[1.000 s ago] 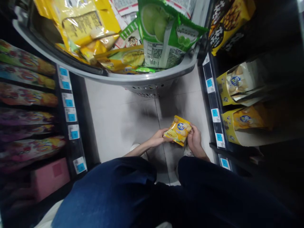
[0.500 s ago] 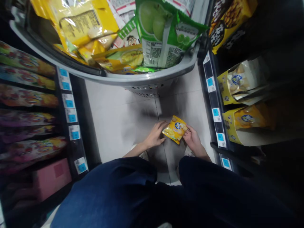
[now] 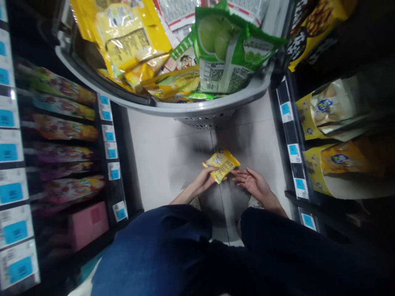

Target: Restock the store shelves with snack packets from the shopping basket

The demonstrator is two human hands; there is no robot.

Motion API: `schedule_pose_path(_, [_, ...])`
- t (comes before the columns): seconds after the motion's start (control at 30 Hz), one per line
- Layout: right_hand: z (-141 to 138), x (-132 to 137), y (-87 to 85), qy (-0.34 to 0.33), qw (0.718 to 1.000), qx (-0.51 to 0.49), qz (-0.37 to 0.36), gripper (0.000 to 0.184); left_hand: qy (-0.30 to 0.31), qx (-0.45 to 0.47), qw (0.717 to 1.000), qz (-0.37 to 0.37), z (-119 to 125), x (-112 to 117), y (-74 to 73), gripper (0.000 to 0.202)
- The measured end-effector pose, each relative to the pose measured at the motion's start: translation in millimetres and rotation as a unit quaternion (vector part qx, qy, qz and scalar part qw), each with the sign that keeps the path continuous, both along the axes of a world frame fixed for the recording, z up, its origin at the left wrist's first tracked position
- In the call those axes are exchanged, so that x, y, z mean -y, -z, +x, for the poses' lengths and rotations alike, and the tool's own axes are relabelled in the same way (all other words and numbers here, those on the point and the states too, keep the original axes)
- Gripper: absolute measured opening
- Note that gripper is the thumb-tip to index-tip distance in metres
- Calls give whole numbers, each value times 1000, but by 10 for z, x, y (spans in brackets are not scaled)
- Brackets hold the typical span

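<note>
Between my knees, above the floor, a small yellow snack bag (image 3: 222, 164) shows its printed back. My left hand (image 3: 204, 180) grips the bag by its left lower edge, thumb on top. Just to the right, my right hand (image 3: 253, 183) is open, fingers spread, with its fingertips close to the bag's right corner; whether they touch it I cannot tell. Beyond the hands stands a grey shopping basket (image 3: 185, 109). In it lie a large yellow snack bag (image 3: 132, 41), a green snack bag (image 3: 220, 53) with pictured green fruit, and several other packets.
Shelves with price labels (image 3: 113, 170) run along the left, holding colourful packets (image 3: 66, 125) and a pink box (image 3: 89, 225). On the right shelf, yellow display boxes (image 3: 315, 168) hold more snack bags. My knees in blue trousers (image 3: 154, 242) flank the tiled floor (image 3: 154, 152).
The small yellow bag has passed from my right hand to my left and turned from front to back. My right hand has let go. The whole view has shifted slightly.
</note>
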State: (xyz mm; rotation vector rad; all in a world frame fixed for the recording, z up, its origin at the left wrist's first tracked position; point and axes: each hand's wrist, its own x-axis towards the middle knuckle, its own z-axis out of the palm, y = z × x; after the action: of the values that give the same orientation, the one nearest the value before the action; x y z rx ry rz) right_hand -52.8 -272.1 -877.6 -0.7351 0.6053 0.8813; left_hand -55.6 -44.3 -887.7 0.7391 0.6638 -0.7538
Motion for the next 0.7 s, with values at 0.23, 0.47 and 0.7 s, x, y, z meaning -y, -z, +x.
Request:
schedule_pose_path(0.23, [-5,-44,26,-14,999,47,-19,37,123,242,936,225,-15,-21,43,53])
schedule_pose_path(0.47, [-98,-104,78,-38,986,105,-126,51,324,597,656,331,-14,-94,76,39])
schedule_pose_path(0.7, [-1,181,-172,-29,918,253,-306,42,311,614,638,347,-64,-71,-4,42])
